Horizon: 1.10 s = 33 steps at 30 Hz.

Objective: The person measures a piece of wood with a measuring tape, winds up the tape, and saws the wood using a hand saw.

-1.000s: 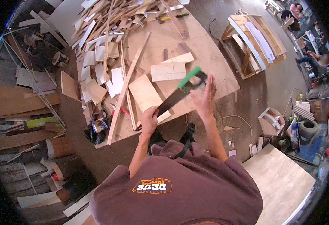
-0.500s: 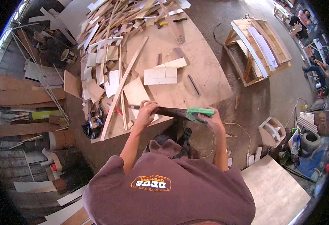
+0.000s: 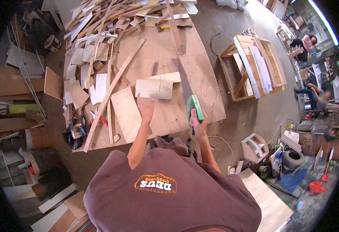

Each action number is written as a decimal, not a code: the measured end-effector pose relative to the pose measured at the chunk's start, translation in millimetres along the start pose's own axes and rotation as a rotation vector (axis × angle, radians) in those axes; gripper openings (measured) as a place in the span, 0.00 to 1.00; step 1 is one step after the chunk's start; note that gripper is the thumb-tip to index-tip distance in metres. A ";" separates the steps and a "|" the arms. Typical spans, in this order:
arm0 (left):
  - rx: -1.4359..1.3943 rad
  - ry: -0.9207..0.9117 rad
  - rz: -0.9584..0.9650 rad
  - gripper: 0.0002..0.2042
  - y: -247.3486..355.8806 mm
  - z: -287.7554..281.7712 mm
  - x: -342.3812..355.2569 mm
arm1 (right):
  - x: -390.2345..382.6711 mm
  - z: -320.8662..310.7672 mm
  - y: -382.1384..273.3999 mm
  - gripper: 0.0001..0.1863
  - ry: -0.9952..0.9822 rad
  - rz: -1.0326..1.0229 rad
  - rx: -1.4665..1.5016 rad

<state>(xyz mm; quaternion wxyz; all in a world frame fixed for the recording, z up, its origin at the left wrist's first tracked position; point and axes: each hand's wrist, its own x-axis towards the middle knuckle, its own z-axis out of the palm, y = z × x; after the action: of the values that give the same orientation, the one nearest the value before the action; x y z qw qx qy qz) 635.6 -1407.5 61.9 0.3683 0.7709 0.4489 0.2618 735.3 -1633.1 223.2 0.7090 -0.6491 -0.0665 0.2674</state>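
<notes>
My right hand [image 3: 199, 123] is wrapped round the green handle [image 3: 194, 110] of a handsaw. The saw's dark blade [image 3: 183, 79] points away from me over the plywood sheet, just right of a pale wooden board [image 3: 154, 89] with a pencil line across it. My left hand [image 3: 145, 110] reaches to the near left corner of that board, fingers stretched out and seemingly touching its edge. Under the board's far side lies another pale wood piece [image 3: 171, 77], set at a slant. A wide flat offcut [image 3: 126, 112] rests left of my left hand.
A heap of wood offcuts [image 3: 96, 46] covers the sheet's far left, with a long batten [image 3: 115, 92] slanting across. A yellow-and-black hammer [image 3: 173, 27] lies far off. Right stands a wooden frame [image 3: 250, 65]. Two people [image 3: 309, 46] sit at far right. A cable [image 3: 225, 141] crosses the floor.
My left hand has let go of the saw blade and moved to the pale board. The saw has swung from lying crosswise to pointing away from me. My view has shifted right.
</notes>
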 end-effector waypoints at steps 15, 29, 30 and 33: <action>-0.768 0.332 -0.702 0.27 -4.6 25.9 42.3 | 80.5 14.3 21.6 0.10 0.063 -0.114 -0.224; -0.566 0.084 -0.275 0.15 110.6 56.6 35.8 | 100.9 -47.3 -22.0 0.12 0.046 -0.128 -0.185; -0.534 0.099 -0.228 0.14 117.4 72.0 33.3 | 104.8 -57.6 -25.6 0.12 0.045 -0.125 -0.176; -0.431 0.010 -0.174 0.15 146.7 117.3 19.2 | 116.1 -90.1 -35.6 0.13 0.071 -0.169 -0.194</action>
<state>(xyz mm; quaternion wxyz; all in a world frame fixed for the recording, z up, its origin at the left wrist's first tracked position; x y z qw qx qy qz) 803.9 -1477.3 111.8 0.5432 0.6317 0.4492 0.3227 884.1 -1659.3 214.5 0.6648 -0.7157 -0.1213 0.1762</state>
